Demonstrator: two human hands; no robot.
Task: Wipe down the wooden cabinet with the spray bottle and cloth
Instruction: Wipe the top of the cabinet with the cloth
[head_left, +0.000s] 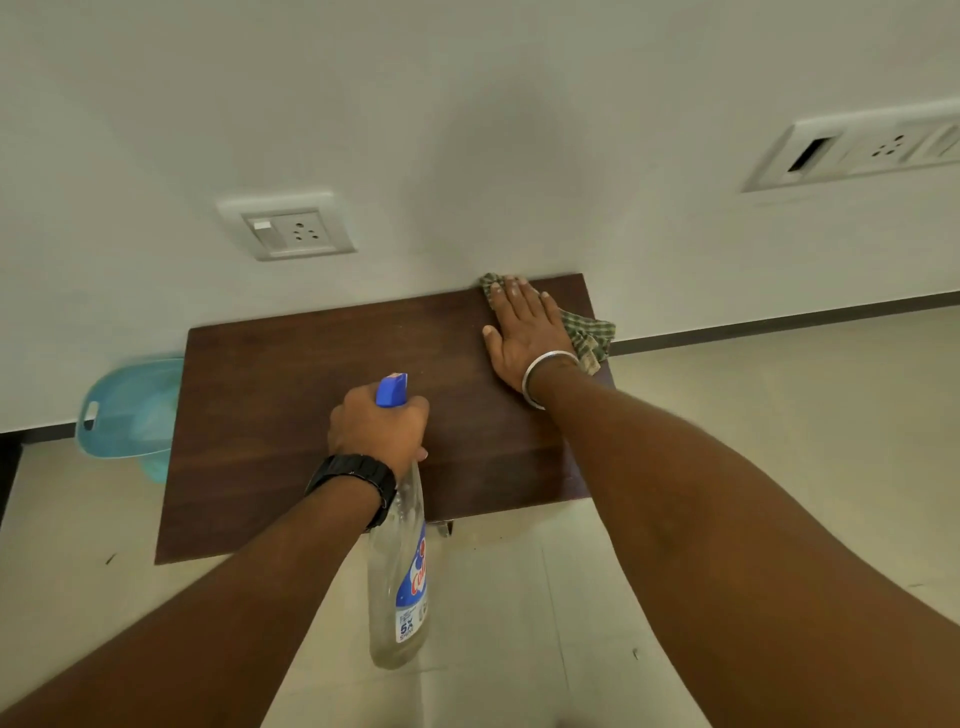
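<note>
Fingers of my left hand curl round the neck of the spray bottle above the wooden cabinet. The bottle lies front to back, its clear body overhanging the cabinet's front edge and its blue nozzle aimed at the back. My right hand, fingers straight and together, presses the checked cloth on the cabinet's back right corner. Left of the cabinet stands a blue tub, contents unclear.

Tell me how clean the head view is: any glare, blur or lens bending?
Head view: light is soft and even, no glare on the wooden cabinet top; only a faint shadow on the wall above the right hand. Head view: wide-angle lens bends the skirting and tilts the wall socket. Head view: spray bottle label is sharp, the blue tub at the left edge slightly soft.
</note>
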